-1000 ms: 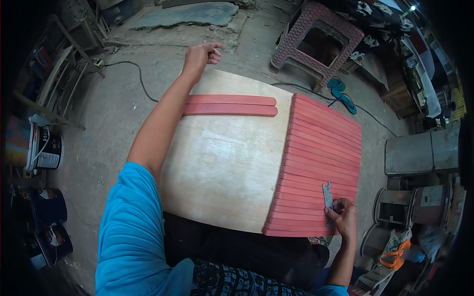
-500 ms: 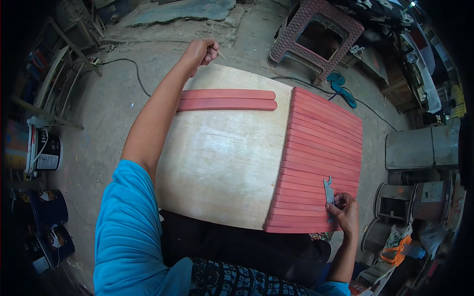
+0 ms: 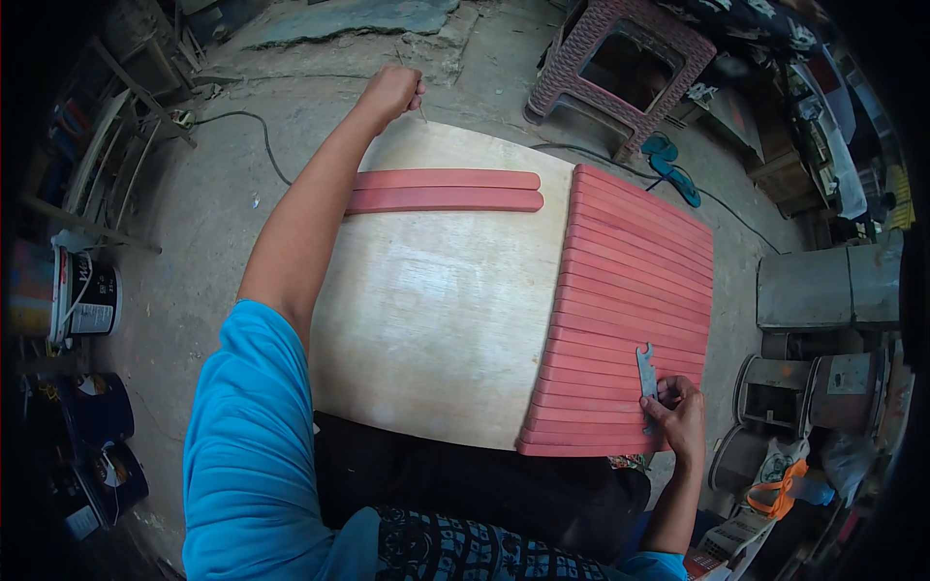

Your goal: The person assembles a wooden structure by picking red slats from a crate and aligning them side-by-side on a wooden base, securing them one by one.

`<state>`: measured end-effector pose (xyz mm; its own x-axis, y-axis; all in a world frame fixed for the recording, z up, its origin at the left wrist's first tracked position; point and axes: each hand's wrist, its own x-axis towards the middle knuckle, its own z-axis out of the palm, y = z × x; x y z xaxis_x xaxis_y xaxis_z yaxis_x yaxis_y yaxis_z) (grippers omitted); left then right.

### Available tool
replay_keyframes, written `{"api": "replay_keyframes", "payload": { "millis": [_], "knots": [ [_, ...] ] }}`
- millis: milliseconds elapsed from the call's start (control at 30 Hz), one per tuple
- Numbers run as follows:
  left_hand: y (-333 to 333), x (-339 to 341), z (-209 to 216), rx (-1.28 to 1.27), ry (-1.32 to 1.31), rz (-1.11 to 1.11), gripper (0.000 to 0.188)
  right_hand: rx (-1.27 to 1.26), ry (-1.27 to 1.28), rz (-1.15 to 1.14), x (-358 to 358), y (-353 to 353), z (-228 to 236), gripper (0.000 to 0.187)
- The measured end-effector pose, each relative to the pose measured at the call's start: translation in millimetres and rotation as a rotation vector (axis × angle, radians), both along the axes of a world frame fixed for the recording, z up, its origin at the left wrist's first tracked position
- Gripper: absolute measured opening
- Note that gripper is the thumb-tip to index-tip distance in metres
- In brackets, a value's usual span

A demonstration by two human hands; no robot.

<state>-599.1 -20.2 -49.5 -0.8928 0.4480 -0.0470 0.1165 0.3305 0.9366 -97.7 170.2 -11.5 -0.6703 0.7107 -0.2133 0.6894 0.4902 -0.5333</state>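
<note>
Head view: my left hand [image 3: 390,94] is fisted on a thin string at the board's [image 3: 436,310] far edge. My right hand [image 3: 675,412] pinches a flat metal gauge [image 3: 646,380] against the red slats [image 3: 630,320]. I'd keep the string taut and the gauge flat, I think.

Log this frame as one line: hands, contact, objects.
left hand: fist at plywood board far edge | right hand: grip on flat metal tool over red slats

board [image 3: 436,310]: pale plywood, lying flat over the person's lap
slats [image 3: 630,300]: red — a tight row covering the board's right part
loose slats [image 3: 446,191]: two, side by side near the far edge
left hand [image 3: 392,92]: fisted at the far edge, pinching something thin
right hand [image 3: 678,416]: at the near right corner, holding a flat metal tool [image 3: 646,378] on the slats
stool [image 3: 620,73]: brown plastic — on the floor beyond
</note>
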Motion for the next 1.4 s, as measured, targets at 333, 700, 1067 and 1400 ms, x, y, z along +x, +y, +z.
{"api": "replay_keyframes", "payload": {
  "millis": [333, 700, 1067, 1400],
  "knots": [
    [-5, -11, -23, -0.125, 0.494, -0.25, 0.027, 0.045, -0.026, -0.01, -2, -6, 2, 0.026],
    [-3, 19, -37, 0.028, 0.276, -0.034, 0.029, 0.033, -0.127, 0.03, -12, -3, 12, 0.028],
    [-8, 21, -54, 0.214, 0.312, 0.014, 0.028, 0.232, -0.2, 0.2, -13, 0, 12, 0.027],
    [-6, 19, -55, 0.167, 0.425, 0.027, 0.026, 0.462, -0.198, 0.387, -8, 3, 11, 0.015]
  ]
}}
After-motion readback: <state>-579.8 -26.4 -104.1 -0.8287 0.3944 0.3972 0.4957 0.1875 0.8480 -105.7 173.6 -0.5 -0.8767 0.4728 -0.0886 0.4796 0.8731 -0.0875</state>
